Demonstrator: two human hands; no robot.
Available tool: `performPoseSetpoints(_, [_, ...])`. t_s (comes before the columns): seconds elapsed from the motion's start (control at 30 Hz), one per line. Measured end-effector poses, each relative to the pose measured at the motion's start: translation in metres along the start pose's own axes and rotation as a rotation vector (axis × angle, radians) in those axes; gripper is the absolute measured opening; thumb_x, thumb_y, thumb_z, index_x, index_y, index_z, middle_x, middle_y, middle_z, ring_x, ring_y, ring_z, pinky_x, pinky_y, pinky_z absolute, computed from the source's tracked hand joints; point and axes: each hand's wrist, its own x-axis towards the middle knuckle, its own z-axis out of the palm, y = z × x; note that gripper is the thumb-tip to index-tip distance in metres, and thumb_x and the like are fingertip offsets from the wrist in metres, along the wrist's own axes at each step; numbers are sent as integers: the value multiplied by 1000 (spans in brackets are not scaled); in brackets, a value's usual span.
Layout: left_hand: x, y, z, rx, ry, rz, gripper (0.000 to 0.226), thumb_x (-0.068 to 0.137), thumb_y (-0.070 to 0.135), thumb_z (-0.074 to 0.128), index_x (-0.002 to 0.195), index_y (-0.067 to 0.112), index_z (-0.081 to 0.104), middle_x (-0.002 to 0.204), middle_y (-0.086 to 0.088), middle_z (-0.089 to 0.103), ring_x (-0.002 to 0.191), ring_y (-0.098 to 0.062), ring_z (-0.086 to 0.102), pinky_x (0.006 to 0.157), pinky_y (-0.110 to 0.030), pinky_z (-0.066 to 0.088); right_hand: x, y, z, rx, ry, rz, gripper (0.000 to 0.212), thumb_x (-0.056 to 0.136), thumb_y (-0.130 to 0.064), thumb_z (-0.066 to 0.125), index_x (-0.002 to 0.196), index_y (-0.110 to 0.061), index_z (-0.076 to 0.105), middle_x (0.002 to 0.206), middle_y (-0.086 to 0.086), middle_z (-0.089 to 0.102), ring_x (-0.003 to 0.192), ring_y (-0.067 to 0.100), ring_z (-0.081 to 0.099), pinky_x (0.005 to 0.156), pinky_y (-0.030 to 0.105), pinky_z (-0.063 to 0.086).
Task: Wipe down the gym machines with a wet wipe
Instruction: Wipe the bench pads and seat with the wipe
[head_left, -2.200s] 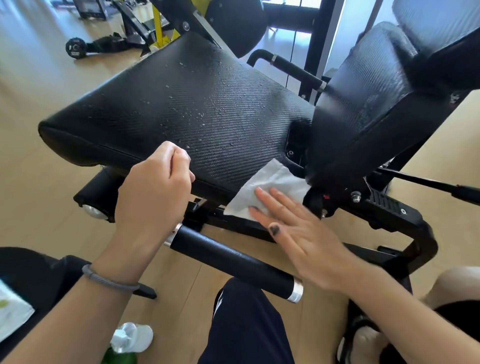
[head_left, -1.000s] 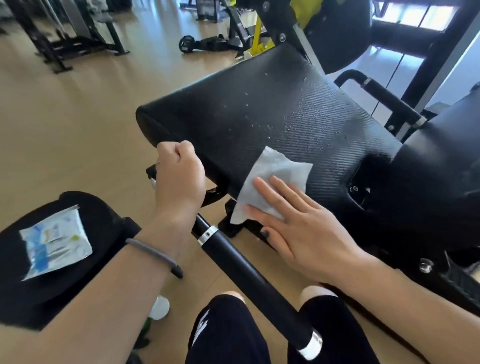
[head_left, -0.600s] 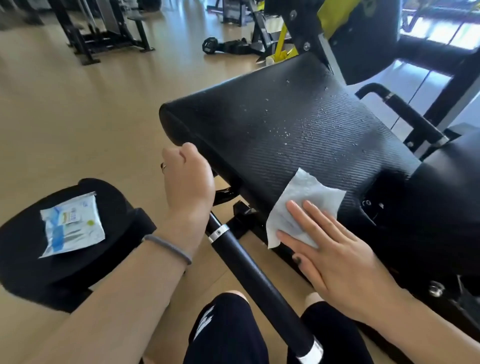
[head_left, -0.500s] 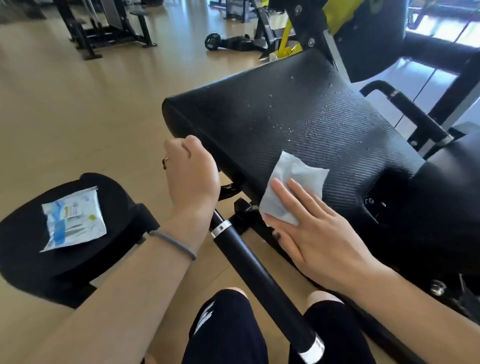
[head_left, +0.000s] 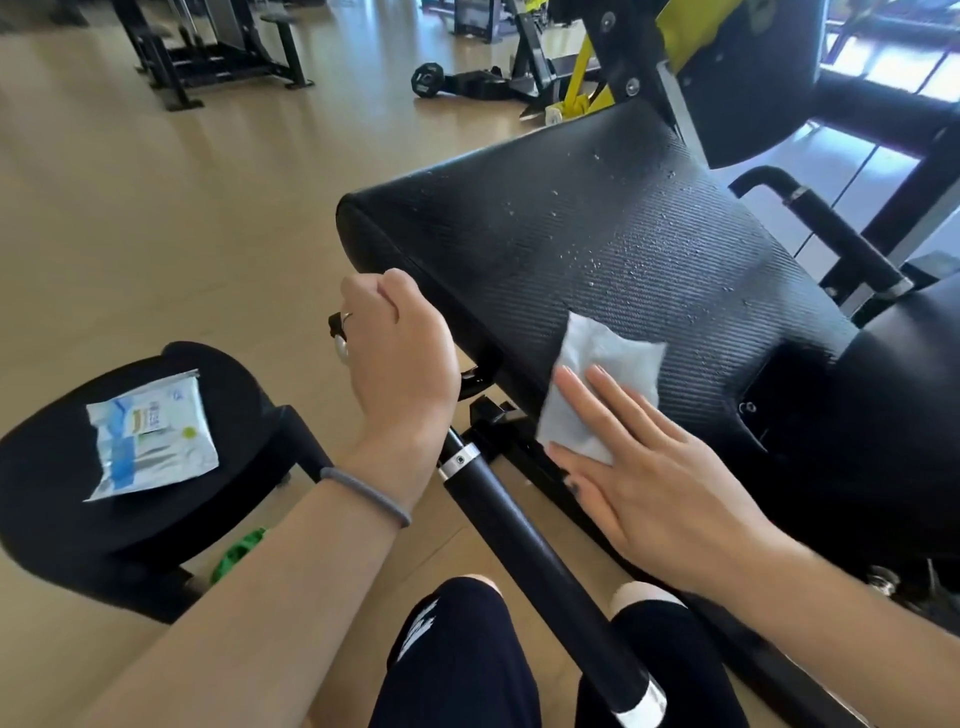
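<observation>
1. Just now the wet wipe (head_left: 597, 384) lies a little higher on the seat pad (head_left: 597, 249) than half a second ago, under the straight, spread fingers of the right hand (head_left: 654, 483), which press it flat against the pad's near sloping side; the stroke has run back along the edge it covered a moment before.
2. Meanwhile the left hand (head_left: 400, 358) has stayed where it was, fingers curled into a fist by the pad's front corner above the black handle bar (head_left: 540, 566); whether it grips anything under there I cannot tell.
3. Droplets still bead across the top of the pad, so I judge most of the pad is yet to be wiped.
4. On the round black pad (head_left: 67, 457) to the left lies the wipes packet (head_left: 150, 436), blue and white; its print is too small to read.
</observation>
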Motion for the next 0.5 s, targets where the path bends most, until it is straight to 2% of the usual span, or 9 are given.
performPoseSetpoints(0.1, [-1,3,-1,2,23,19,19,104,29,31,88,25,41,87,8,47,78,-7,46,92,-44,45,55,-6,-5,-24,27,-41,51,108,-41,25,141,-26,61,171,11,6,156,33,16,125,50,24])
performPoseSetpoints(0.17, [-2,3,-1,-6,24,28,18,104,29,32,94,21,44,89,7,48,79,-8,47,87,-42,46,70,-6,-7,-46,19,-36,51,109,-41,24,144,-27,58,171,9,3,157,32,13,126,48,21])
performPoseSetpoints(0.23, [-1,2,-1,-16,17,31,18,104,29,31,94,20,43,88,7,47,78,-9,46,79,-36,44,53,-3,-5,-37,-9,-21,50,110,-42,23,151,-29,48,172,7,-1,158,29,8,126,47,21])
performPoseSetpoints(0.3, [1,-1,-1,-34,18,21,20,105,30,31,89,24,42,86,7,47,77,-10,46,79,-36,44,17,0,-1,22,-1,15,50,110,-41,23,156,-32,39,172,5,3,158,28,7,125,48,24])
performPoseSetpoints(0.37, [3,-2,-1,-66,24,-24,22,104,32,29,87,26,41,86,6,48,83,-13,49,95,-45,47,-10,2,-2,112,8,56,49,110,-40,22,158,-34,34,171,3,11,158,26,10,123,48,27])
performPoseSetpoints(0.43, [3,-1,-1,-101,35,-72,23,104,33,28,86,28,41,85,5,50,86,-14,50,108,-52,41,-3,2,-5,159,-6,74,50,111,-40,17,160,-37,26,172,-1,9,158,24,6,125,45,20])
performPoseSetpoints(0.47, [3,0,-1,-116,43,-85,23,105,32,28,86,28,40,85,5,49,84,-11,50,107,-48,42,13,0,-8,175,-15,73,51,111,-42,14,161,-40,21,172,-4,4,159,21,1,127,43,14])
performPoseSetpoints(0.5, [3,1,-1,-129,54,-88,24,106,31,28,85,29,39,85,6,49,82,-8,49,98,-40,45,35,-3,-12,194,-21,65,52,110,-44,9,161,-42,16,172,-6,-1,158,19,-4,129,41,8])
